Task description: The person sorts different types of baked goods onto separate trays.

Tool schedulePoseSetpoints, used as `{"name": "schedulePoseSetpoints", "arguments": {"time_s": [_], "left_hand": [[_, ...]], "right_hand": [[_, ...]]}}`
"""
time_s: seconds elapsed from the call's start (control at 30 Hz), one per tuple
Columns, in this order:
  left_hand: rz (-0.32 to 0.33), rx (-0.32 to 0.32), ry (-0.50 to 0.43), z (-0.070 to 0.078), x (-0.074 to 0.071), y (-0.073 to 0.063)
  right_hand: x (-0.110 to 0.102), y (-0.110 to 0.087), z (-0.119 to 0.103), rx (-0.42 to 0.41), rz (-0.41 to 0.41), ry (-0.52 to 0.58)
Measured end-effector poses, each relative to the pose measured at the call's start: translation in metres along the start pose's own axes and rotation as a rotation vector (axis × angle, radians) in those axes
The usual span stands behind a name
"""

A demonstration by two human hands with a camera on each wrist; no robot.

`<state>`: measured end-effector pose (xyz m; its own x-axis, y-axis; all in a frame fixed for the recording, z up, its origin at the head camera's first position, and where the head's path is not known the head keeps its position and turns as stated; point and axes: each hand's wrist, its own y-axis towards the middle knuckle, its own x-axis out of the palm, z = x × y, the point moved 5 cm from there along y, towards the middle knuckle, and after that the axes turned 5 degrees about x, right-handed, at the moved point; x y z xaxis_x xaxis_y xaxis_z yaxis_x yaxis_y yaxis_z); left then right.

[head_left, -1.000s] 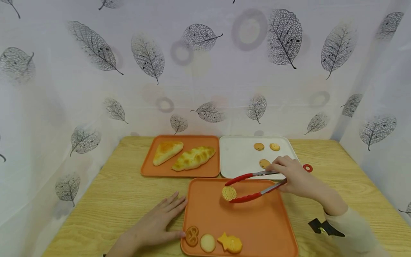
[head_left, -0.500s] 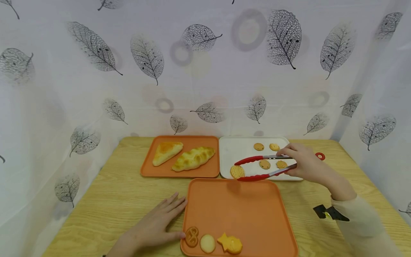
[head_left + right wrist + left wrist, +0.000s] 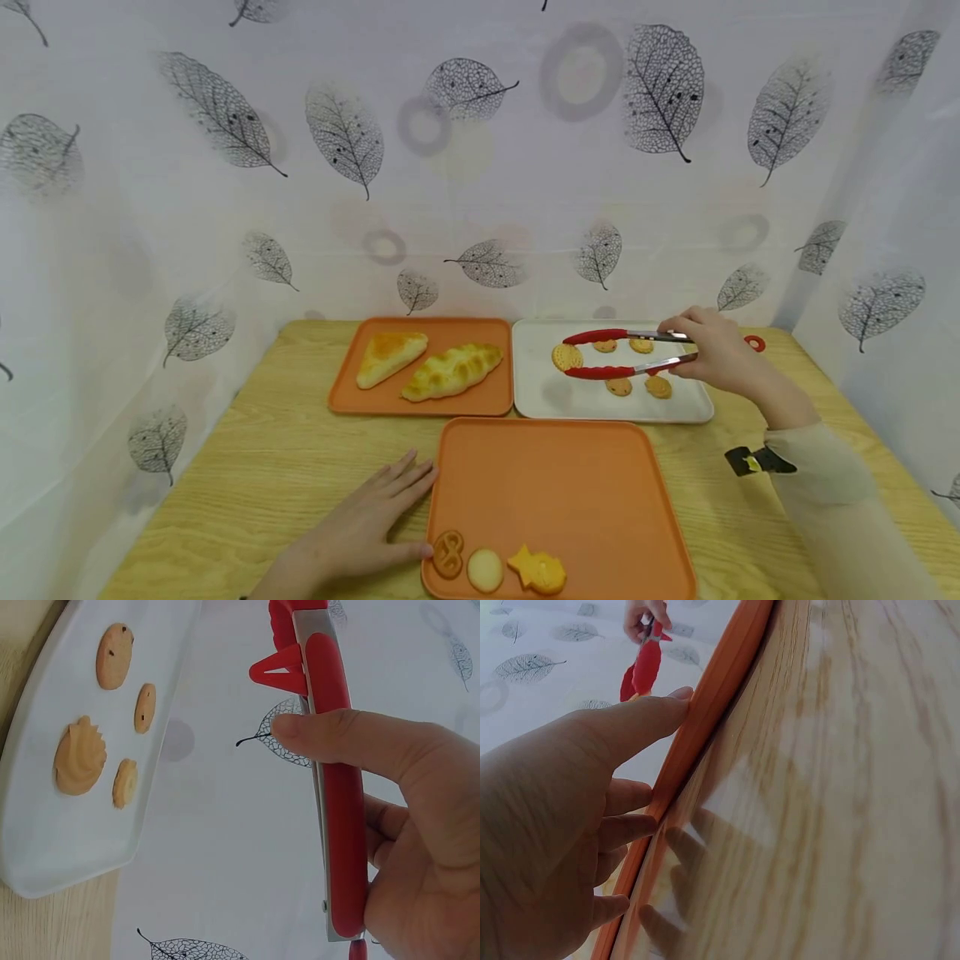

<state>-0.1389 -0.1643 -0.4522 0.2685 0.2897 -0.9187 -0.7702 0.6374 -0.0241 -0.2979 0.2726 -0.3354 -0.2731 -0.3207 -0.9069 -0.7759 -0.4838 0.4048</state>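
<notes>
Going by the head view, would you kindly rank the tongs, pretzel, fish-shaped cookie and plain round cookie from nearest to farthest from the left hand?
1. Pretzel, on the orange tray, beside the left hand.
2. Plain round cookie, just right of it.
3. Fish-shaped cookie, further right.
4. Tongs, tips over the white tray.

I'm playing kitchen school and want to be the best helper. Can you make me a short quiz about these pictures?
1. True or false: the right hand holds the tongs, with a round cookie between their tips above the white tray.
2. How many breads lie on the far orange tray?
3. Where is the pretzel-shaped cookie?
A) white tray
B) near orange tray
C) far orange tray

Key: 1. True. 2. Two. 3. B.
</notes>
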Motion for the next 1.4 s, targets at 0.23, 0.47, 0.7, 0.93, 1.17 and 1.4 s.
{"name": "schedulePoseSetpoints", "arguments": {"time_s": [0.23,0.47,0.7,0.93,1.17,1.4], "left_hand": [[0.016,0.004,0.0,0.0,0.0,0.0],[0.022,0.01,0.014,-0.001,0.0,0.001],[0.021,0.013,0.019,-0.002,0.0,0.001],[0.012,0.012,0.019,-0.001,0.0,0.001],[0.042,0.038,0.047,0.001,-0.001,0.001],[0.033,0.029,0.042,0.0,-0.001,0.0]], "right_hand": [[0.009,0.014,0.019,0.159,-0.13,-0.047],[0.026,0.021,0.034,0.258,-0.235,-0.064],[0.045,0.025,0.045,0.301,-0.276,-0.055],[0.058,0.028,0.051,0.336,-0.305,-0.074],[0.063,0.032,0.051,0.368,-0.315,-0.067],[0.068,0.035,0.05,0.409,-0.327,-0.059]]}}
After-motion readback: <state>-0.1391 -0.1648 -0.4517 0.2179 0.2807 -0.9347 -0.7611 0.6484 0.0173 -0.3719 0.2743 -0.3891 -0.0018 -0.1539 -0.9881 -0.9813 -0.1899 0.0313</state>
